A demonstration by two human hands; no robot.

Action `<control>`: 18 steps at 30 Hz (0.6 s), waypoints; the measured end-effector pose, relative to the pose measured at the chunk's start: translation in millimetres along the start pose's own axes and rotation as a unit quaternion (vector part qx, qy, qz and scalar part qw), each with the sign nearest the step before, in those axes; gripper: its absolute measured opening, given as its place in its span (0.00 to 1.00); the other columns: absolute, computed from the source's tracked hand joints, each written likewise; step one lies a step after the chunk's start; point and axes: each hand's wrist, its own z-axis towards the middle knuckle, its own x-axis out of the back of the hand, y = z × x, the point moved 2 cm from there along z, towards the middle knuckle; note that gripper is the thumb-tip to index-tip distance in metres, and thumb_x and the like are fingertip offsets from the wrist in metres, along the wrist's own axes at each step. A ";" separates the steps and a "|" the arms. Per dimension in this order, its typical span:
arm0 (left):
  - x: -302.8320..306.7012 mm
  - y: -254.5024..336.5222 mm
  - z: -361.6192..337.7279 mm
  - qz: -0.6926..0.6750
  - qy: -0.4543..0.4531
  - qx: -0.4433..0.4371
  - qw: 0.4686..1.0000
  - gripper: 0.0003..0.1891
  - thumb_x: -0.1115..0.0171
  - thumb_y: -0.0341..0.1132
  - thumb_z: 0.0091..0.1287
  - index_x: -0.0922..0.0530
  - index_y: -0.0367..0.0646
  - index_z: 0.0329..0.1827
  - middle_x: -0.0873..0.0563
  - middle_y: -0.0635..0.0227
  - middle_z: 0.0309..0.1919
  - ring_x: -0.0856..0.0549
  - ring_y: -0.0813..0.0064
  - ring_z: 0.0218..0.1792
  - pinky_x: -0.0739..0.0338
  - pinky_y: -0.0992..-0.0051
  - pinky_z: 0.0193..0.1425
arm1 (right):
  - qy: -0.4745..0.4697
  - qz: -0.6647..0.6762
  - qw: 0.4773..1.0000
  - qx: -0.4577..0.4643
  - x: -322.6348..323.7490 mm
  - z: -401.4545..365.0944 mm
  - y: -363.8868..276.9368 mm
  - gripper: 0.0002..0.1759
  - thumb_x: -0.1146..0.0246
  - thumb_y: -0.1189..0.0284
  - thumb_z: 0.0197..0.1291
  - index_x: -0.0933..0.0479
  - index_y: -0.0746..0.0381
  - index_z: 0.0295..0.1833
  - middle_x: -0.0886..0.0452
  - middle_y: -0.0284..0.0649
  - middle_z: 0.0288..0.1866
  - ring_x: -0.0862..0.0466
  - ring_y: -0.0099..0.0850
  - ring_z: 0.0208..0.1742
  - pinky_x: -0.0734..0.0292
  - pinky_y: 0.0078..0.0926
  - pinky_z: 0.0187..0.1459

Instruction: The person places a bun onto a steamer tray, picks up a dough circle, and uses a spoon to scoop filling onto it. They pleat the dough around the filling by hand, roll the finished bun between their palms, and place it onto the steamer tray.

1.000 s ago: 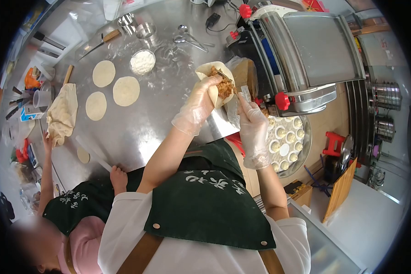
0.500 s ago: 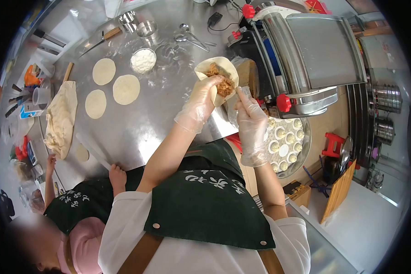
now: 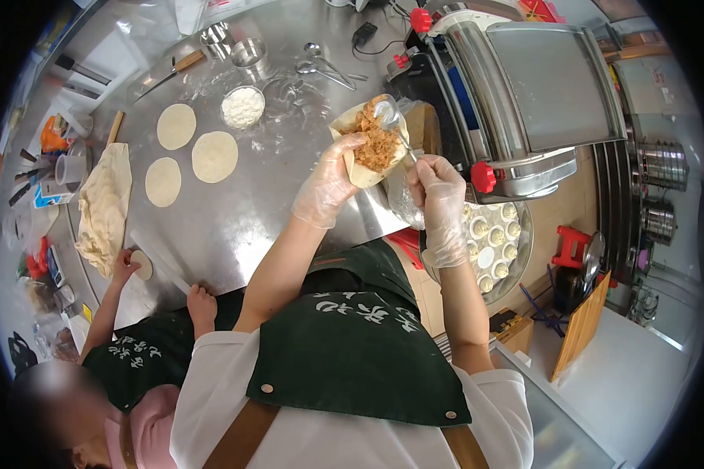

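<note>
My gloved left hand [image 3: 325,184] cups a round dough wrapper [image 3: 360,177], its thumb lying over the brown shredded filling [image 3: 377,150] heaped inside. A metal spoon [image 3: 386,117] is in my gloved right hand [image 3: 441,202], fingers pinched on its handle. The spoon's bowl sits at the far edge of the filling, touching it. Behind the wrapper a wooden block [image 3: 422,129] and some clear plastic are partly hidden. Three flat dough rounds [image 3: 215,157] lie on the steel table left of my hands, near a bowl of white flour-like powder [image 3: 243,107].
To the right stands a dough-rolling machine [image 3: 555,86]. Below it a round tray [image 3: 516,273] holds several shaped buns. Two spoons [image 3: 328,72] and a knife [image 3: 181,64] lie at the back. At left a co-worker's hand [image 3: 125,267] holds a small dough round beside a dough sheet [image 3: 105,211].
My right hand has raised the spoon, whose bowl now shows over the filling's far edge. More filling shows in the wrapper. The co-worker's hand has moved from the dough sheet to the small round.
</note>
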 end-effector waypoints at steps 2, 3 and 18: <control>-1.6 3.1 -0.4 0.006 0.012 0.001 1.000 0.29 0.45 0.29 0.69 0.37 0.38 0.74 0.25 0.51 0.67 0.22 0.56 0.67 0.25 0.55 0.72 | 0.026 -0.053 0.996 0.060 -1.9 -1.4 -0.4 0.08 0.42 0.77 0.72 0.20 0.68 0.48 0.22 0.30 0.27 0.31 0.14 0.22 0.38 0.15 0.23; -1.7 3.5 -0.8 0.009 0.018 0.002 1.000 0.29 0.45 0.29 0.69 0.37 0.38 0.75 0.24 0.51 0.66 0.22 0.56 0.67 0.25 0.55 0.72 | 0.037 -0.081 0.991 0.097 -4.3 -4.9 0.0 0.08 0.42 0.77 0.72 0.19 0.68 0.49 0.22 0.30 0.28 0.30 0.14 0.22 0.37 0.15 0.23; -6.9 5.5 -0.2 0.014 0.028 -0.030 0.999 0.27 0.45 0.49 0.75 0.33 0.44 0.71 0.22 0.57 0.64 0.21 0.60 0.66 0.22 0.52 0.69 | 0.076 -0.112 0.987 0.084 1.9 -38.7 8.5 0.08 0.38 0.80 0.66 0.16 0.70 0.47 0.20 0.34 0.24 0.24 0.17 0.25 0.28 0.19 0.28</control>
